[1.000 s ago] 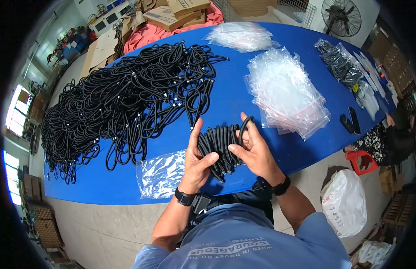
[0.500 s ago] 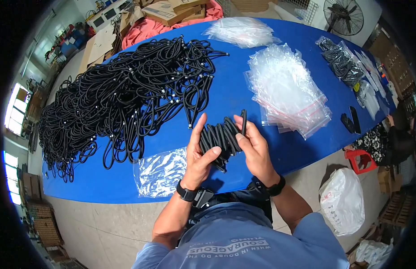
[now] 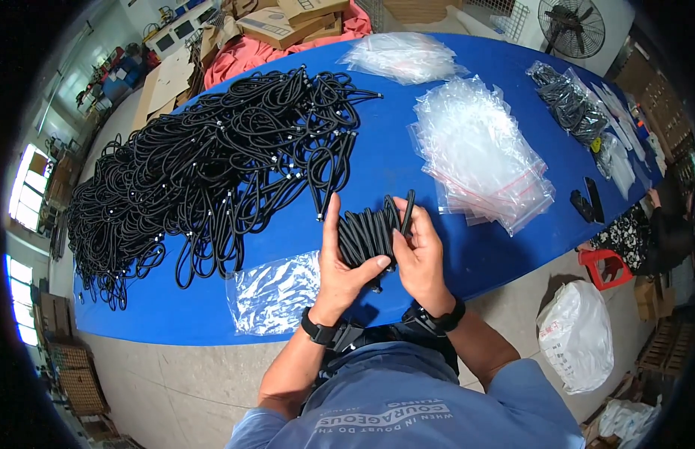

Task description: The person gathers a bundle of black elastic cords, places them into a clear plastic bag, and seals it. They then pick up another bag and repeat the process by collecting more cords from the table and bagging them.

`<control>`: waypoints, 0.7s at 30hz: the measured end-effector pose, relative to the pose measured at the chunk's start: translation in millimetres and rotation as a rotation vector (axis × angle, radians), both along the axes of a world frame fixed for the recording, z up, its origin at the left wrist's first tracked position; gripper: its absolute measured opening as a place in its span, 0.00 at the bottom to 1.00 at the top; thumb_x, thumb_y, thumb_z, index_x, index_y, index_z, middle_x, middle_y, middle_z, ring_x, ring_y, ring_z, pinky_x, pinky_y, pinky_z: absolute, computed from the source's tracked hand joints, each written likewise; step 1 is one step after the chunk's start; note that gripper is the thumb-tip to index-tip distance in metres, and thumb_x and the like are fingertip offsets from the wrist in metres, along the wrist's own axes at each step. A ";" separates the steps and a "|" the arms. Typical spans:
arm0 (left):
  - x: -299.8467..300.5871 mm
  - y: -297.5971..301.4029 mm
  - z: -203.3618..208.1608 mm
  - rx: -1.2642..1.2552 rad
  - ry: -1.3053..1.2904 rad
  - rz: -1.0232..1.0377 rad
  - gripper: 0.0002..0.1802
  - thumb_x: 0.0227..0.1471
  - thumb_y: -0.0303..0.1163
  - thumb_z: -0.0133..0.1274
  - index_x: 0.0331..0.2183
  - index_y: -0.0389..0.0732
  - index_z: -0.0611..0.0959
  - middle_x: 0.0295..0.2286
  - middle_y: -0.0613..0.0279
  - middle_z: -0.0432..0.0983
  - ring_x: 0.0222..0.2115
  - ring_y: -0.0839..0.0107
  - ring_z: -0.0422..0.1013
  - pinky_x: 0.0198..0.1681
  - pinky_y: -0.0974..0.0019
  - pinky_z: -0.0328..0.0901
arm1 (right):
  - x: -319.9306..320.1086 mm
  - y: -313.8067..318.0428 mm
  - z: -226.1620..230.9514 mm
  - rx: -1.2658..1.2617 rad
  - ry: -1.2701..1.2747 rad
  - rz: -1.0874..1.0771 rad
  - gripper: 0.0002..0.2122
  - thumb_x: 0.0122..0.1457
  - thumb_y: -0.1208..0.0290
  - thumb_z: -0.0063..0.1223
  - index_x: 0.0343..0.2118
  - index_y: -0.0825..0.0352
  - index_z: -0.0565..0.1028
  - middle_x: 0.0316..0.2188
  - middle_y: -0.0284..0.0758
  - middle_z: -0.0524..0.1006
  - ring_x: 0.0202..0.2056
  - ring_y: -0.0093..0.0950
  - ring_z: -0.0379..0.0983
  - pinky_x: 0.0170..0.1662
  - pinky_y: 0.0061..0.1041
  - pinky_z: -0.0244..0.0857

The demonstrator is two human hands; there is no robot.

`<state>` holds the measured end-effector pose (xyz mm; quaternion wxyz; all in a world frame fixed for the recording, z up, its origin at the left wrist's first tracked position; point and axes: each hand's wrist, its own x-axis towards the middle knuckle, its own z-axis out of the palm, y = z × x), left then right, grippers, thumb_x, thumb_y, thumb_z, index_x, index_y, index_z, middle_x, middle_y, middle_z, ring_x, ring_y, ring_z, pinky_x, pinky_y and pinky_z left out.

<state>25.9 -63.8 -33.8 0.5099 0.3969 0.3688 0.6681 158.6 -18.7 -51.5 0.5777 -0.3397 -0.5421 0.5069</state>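
A bundle of black elastic cord loops (image 3: 367, 233) is held between my two hands above the table's near edge. My left hand (image 3: 341, 278) grips its left side, thumb across the near side and index finger pointing up. On the other side, my right hand (image 3: 424, 262) presses the loops with thumb and fingers, and one loop stands out at its fingertips. A large tangled pile of black cords with small whitish end pieces (image 3: 205, 161) lies on the left of the table. Beside my left hand lies a flat clear plastic bag (image 3: 272, 293).
On the blue table (image 3: 392, 153), a stack of clear zip bags (image 3: 474, 150) lies right of centre, with another bag stack (image 3: 402, 57) at the far edge. Bagged black cords (image 3: 568, 108) lie far right. A red stool (image 3: 605, 268) and white sack (image 3: 577, 337) stand on the floor.
My right hand has moved slightly left and down, and the loops are squeezed closer together between my hands. My left hand has shifted slightly right.
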 end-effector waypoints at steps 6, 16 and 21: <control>-7.3 4.0 -8.1 0.024 0.237 0.138 0.58 0.45 0.20 0.67 0.70 0.42 0.51 0.50 0.56 0.75 0.48 0.65 0.74 0.56 0.63 0.68 | 3.8 5.4 9.5 -0.041 -0.187 0.011 0.14 0.66 0.83 0.48 0.54 0.74 0.73 0.42 0.31 0.77 0.41 0.17 0.73 0.46 0.16 0.67; -6.9 11.6 -3.5 0.032 -0.074 0.084 0.55 0.48 0.17 0.64 0.70 0.42 0.51 0.46 0.56 0.76 0.44 0.68 0.76 0.49 0.65 0.73 | -17.4 3.5 -6.3 -0.099 -0.091 -0.037 0.13 0.65 0.81 0.51 0.52 0.72 0.74 0.40 0.28 0.77 0.38 0.15 0.72 0.44 0.18 0.68; -6.4 7.5 2.8 0.017 0.072 0.177 0.53 0.49 0.16 0.62 0.69 0.41 0.51 0.45 0.55 0.77 0.41 0.68 0.77 0.48 0.66 0.74 | -15.9 -0.5 0.5 0.096 -0.260 -0.084 0.15 0.62 0.78 0.56 0.52 0.73 0.74 0.38 0.36 0.80 0.39 0.23 0.75 0.46 0.25 0.70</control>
